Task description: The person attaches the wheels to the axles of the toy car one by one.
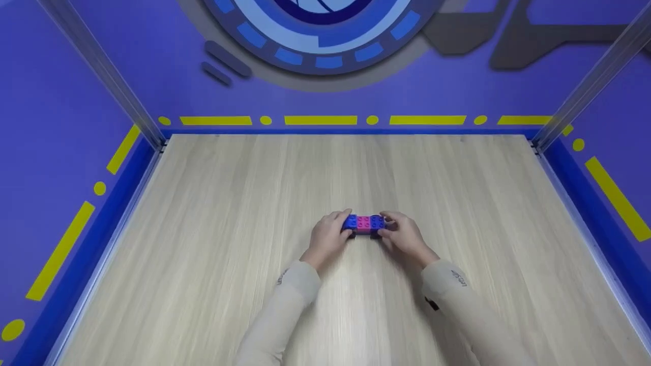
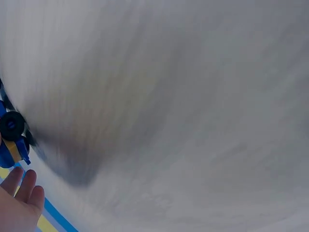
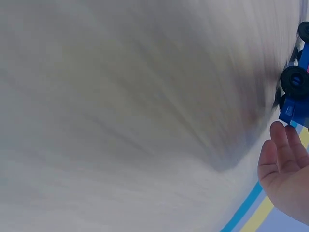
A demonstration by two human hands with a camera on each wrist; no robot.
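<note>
A toy brick car point(image 1: 363, 223) with blue ends, pink studded bricks in the middle and black wheels sits on the table between my hands. Its left end is pinched by my left hand point(image 1: 327, 235), thumb in front and fingers behind. At the right end, my right hand point(image 1: 405, 235) pinches the blue brick likewise. Only a corner of the car point(image 2: 7, 140) with a black wheel shows in the left wrist view, above the left hand's curved fingers point(image 2: 27, 186). In the right wrist view, a blue end of the car point(image 3: 295, 107) meets the right hand's fingertips point(image 3: 278, 131).
The light wood tabletop point(image 1: 254, 193) spreads around both hands. Blue walls point(image 1: 325, 104) with yellow marks enclose its back and sides, and metal posts point(image 1: 109, 76) stand at the back corners. A small black item point(image 1: 432, 303) shows beneath the right cuff.
</note>
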